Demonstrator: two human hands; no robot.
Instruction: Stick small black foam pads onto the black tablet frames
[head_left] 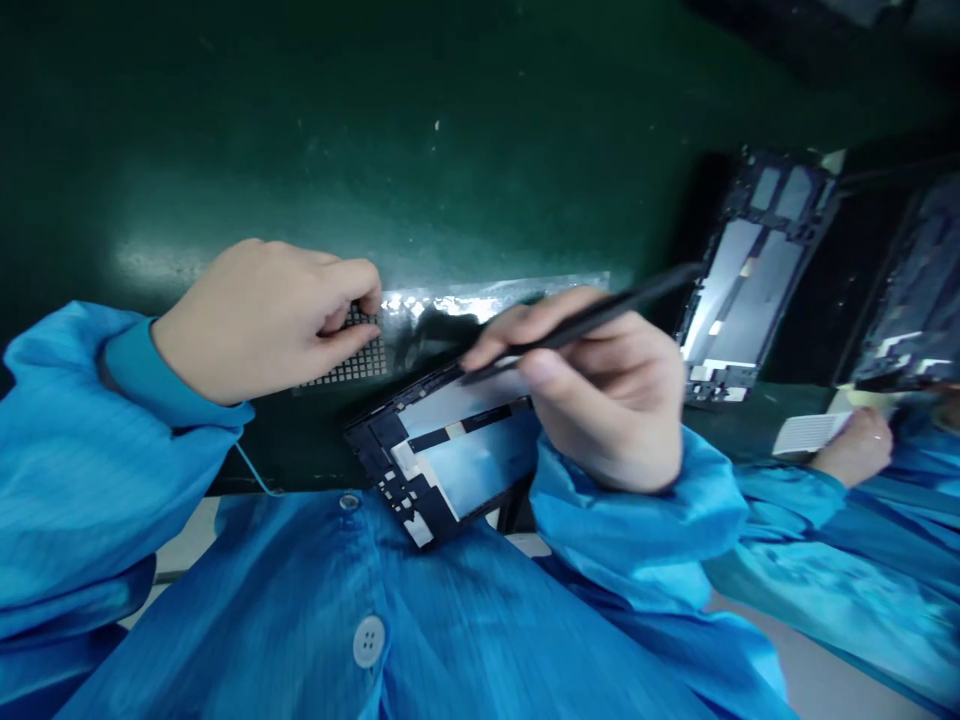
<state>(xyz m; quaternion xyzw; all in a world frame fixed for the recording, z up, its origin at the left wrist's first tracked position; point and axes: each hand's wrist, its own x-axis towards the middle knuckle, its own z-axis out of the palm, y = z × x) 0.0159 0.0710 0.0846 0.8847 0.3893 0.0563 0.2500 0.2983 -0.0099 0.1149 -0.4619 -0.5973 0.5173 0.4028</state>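
Observation:
My left hand (274,315) is closed, its thumb and forefinger pinching at a sheet of small pale squares (360,362). Most of that sheet is hidden under the hand. In my right hand (615,400) is a pair of black tweezers (637,298), held like a pen, slanting down to the left. Their tip touches or hovers just over a phone frame (480,465); which one, I cannot tell. The phone frame lies tilted at the table's near edge, partly under my right hand, with silvery panels and a dark strip showing.
Behind the phone frame lies a shiny clear plastic strip (495,292) on the green table (375,130). Another phone frame (750,275) rests to the right, with a dark one (919,290) beyond. A co-worker's hand (855,447) holds a white lined sheet (810,433) at the right.

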